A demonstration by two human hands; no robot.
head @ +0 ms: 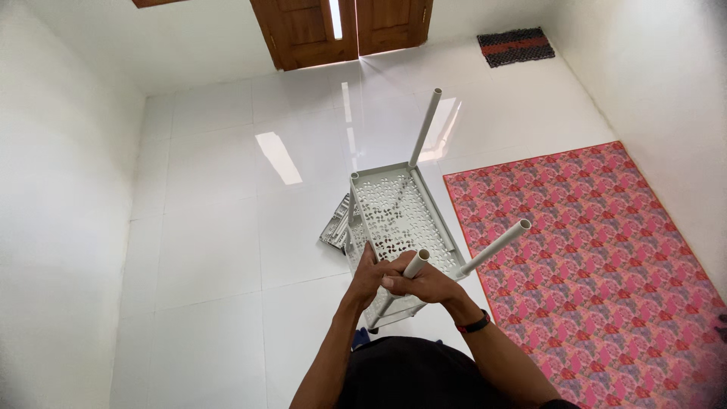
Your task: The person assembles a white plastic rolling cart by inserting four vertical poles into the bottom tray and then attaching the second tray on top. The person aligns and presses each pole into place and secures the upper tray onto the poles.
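here, both hands (401,282) closed — gripping white tube (410,271)

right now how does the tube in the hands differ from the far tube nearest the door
The held tube is gripped by both hands, left hand and right hand; the far tube stands untouched. The held tube shows its open end toward the camera and looks short, hands covering its middle; the far tube shows nearly its full length, leaning toward the door. Both are white, round, and rise from corners of the perforated shelf tray.
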